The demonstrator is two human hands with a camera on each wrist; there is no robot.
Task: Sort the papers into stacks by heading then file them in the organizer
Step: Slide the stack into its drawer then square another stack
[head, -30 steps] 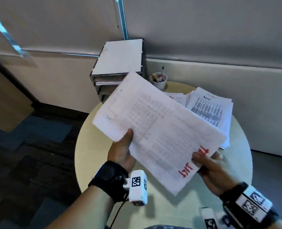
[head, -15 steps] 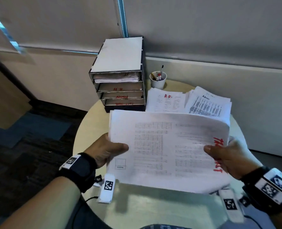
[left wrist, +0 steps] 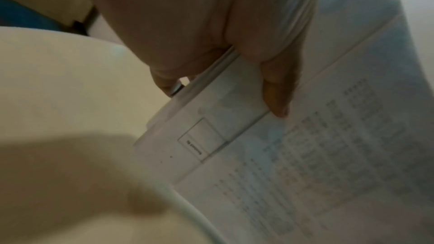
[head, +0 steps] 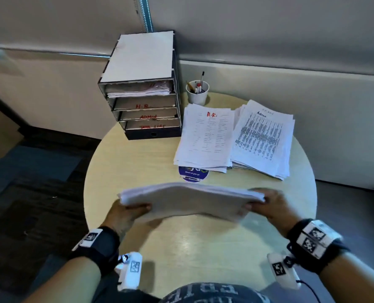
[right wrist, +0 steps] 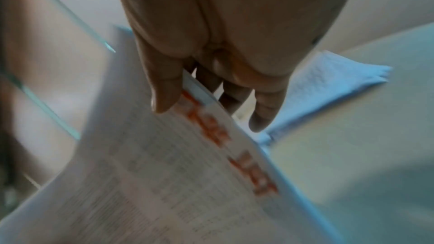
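I hold a stack of white papers (head: 190, 201) over the near middle of the round table, tilted almost edge-on to the head view. My left hand (head: 129, 212) pinches its left end and my right hand (head: 267, 204) pinches its right end. In the left wrist view the thumb (left wrist: 277, 96) lies on the printed top sheet (left wrist: 305, 164). The right wrist view shows a red handwritten heading (right wrist: 225, 136) on the sheet under my thumb (right wrist: 164, 90). The grey organizer (head: 142, 88) stands at the table's back left, with papers in its top shelf and red labels on the lower shelves.
Two sorted stacks lie at the back right: one headed H.R. (head: 205, 136) and one headed Admin (head: 262, 138). A white cup of pens (head: 197, 91) stands beside the organizer. A blue round sticker (head: 192, 173) shows under the H.R. stack. The table's rim (head: 87, 182) curves at left.
The held stack has dropped from raised and facing me to low over the table, tipped nearly flat and edge-on. Both hands have moved down with it, and the camera now looks lower.
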